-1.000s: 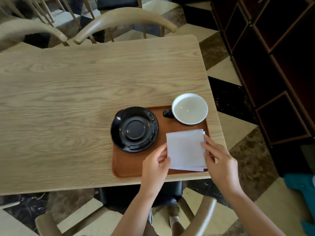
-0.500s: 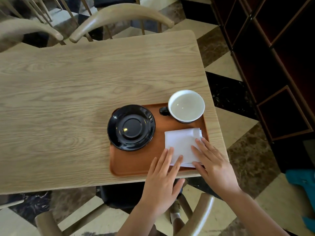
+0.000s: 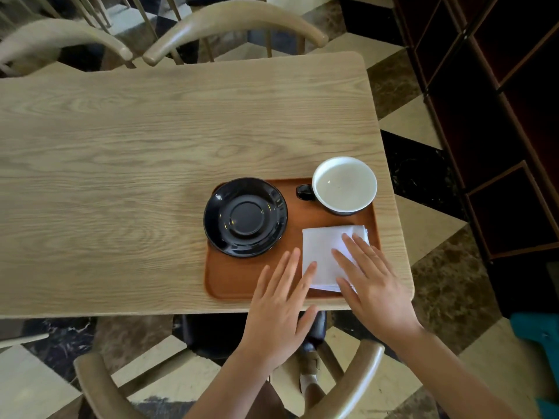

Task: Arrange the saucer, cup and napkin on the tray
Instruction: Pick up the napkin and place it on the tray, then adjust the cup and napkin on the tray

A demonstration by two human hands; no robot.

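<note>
Head view: the napkin (image 3: 328,255) is lying flat in the tray's (image 3: 233,282) near-right corner, under both your hands. Your right hand (image 3: 370,285) is lying palm-down w/ fingers spread, covering the napkin's right half and near corner. Your left hand (image 3: 279,300) is also flat, fingers spread; only one fingertip is reaching the napkin's left edge, the rest are over bare tray. Neither hand is pinching anything. The saucer (image 3: 245,217) is sitting at the tray's far-left, overhanging the rim. The cup (image 3: 344,185) is standing upright far-right, handle pointing twd the saucer, apart from the napkin.
</note>
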